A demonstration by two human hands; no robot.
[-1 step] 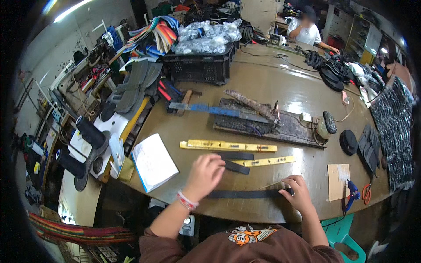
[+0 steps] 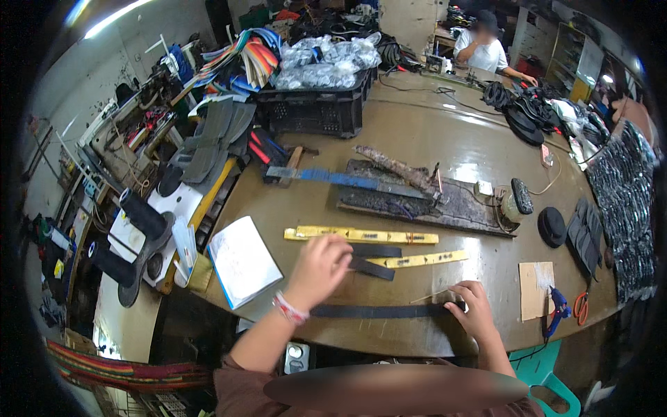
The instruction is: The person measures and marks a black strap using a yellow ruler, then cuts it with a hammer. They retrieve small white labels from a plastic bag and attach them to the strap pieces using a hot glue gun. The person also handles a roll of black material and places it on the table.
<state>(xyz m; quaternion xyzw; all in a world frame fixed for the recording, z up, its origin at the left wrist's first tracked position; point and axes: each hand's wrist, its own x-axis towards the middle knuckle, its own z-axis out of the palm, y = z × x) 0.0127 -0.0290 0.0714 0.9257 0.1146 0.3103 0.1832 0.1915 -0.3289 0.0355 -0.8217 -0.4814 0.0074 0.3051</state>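
Note:
A long black strap (image 2: 379,311) lies flat along the near edge of the table. My right hand (image 2: 476,309) is closed on its right end, thumb and fingers pinched there. A thin pale stick (image 2: 429,297) lies by those fingers. Farther up, my left hand (image 2: 319,267) is raised with its fingers curled together; whatever they hold, if anything, is hidden. Beside its fingertips are short black strap pieces (image 2: 375,269). A yellow folding ruler (image 2: 361,235) lies just beyond, and another yellow ruler length (image 2: 427,259) crosses near the strap pieces.
An open notebook (image 2: 244,260) lies left. Beyond the rulers are a dark board (image 2: 472,208), a blue-marked metal strip (image 2: 326,175) and a hammer (image 2: 295,158). Cardboard (image 2: 536,288), a blue glue gun (image 2: 558,309) and orange-handled scissors (image 2: 581,307) sit right. A person (image 2: 483,52) sits across the table.
My left hand has shifted slightly left and away from me. The right hand stays at the strap's end, and more of the strap's left part shows.

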